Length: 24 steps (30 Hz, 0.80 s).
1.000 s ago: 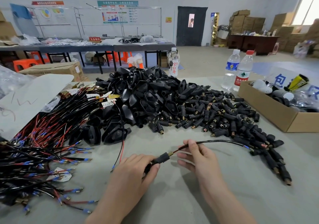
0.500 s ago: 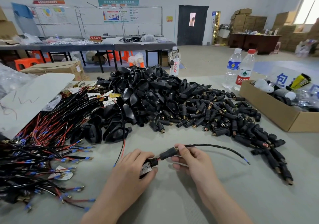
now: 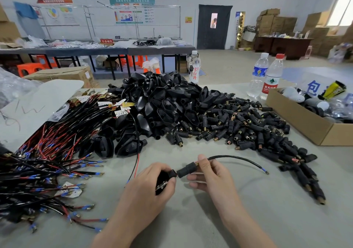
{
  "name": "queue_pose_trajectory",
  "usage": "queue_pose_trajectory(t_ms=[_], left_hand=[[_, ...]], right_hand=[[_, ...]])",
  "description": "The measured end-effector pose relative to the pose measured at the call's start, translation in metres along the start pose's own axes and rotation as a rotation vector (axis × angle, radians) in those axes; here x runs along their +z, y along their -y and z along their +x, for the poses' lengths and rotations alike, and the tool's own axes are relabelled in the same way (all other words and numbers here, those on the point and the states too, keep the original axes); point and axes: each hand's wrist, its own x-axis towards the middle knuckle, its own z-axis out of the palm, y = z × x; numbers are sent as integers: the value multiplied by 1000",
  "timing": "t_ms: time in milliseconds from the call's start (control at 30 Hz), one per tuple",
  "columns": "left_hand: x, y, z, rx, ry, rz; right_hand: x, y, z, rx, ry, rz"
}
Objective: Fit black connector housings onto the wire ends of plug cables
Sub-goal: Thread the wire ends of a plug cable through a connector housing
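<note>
A black plug [image 3: 164, 179] was gripped in the left hand [image 3: 145, 194], with the fingers curled round it, low over the grey table [image 3: 191, 226]. Just to its right, a black connector housing [image 3: 186, 170] was pinched between the thumb and fingers of the right hand [image 3: 212, 179]. Whether the housing's near end touched the plug's neck could not be told. A thin black cable [image 3: 235, 157] was seen leaving the copper-coloured far end of the housing by the right thumb. It arched to the right and ended in a blue-sleeved tip near the table surface.

Behind the hands, a tall pile of plug shells [image 3: 162, 102] was heaped at the table's middle. A flatter spread of loose housings [image 3: 248, 125] ran from it toward the right front. A tangled bundle of wires [image 3: 47, 161], red and black with blue-sleeved ends, was laid along the left side. A cardboard box [image 3: 298, 121] was set at the right edge, and 2 water bottles [image 3: 257, 76] were stood upright just behind it.
</note>
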Motion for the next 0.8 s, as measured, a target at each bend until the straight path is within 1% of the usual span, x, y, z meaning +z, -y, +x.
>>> queue_pose_trajectory(t_ms=[133,633,800], left_hand=[[-1,-1,0,14,6,4],[0,-1,1,31,1,18],[0,-4,1,34,-23,32]], right_hand=[[0,-1,-1,7,42,16],[-4,-2,2,33,182,198],[-3,-2,1,19,162,193]])
